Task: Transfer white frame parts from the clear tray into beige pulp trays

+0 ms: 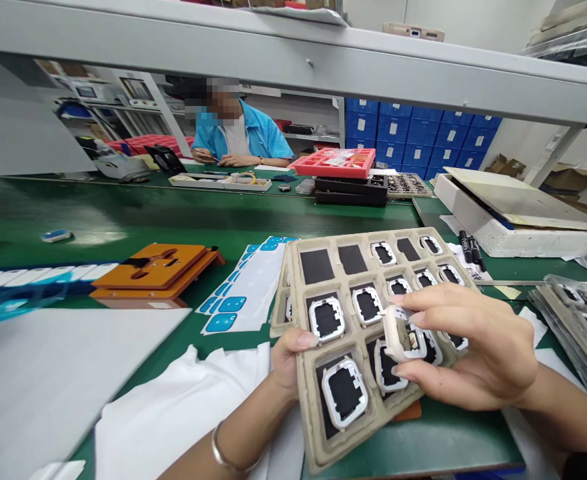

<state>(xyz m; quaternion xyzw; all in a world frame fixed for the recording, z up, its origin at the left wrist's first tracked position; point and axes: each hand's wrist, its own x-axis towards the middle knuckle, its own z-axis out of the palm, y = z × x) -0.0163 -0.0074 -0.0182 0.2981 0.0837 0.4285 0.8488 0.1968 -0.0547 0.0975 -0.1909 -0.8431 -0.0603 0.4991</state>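
Steadying the light, bendable pulp tray (pixel 307 427) above the green counter (pixel 123 220), the left hand (pixel 286 363) is clamped on its near edge, while a small, seemingly fragile white frame (pixel 393 333) is pinched edgewise by the right hand (pixel 473 353).

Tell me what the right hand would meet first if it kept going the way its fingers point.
The right hand, holding a white frame part, points left across the pulp tray. It would probably meet the left hand's thumb on the tray's edge first, though depth is hard to judge.
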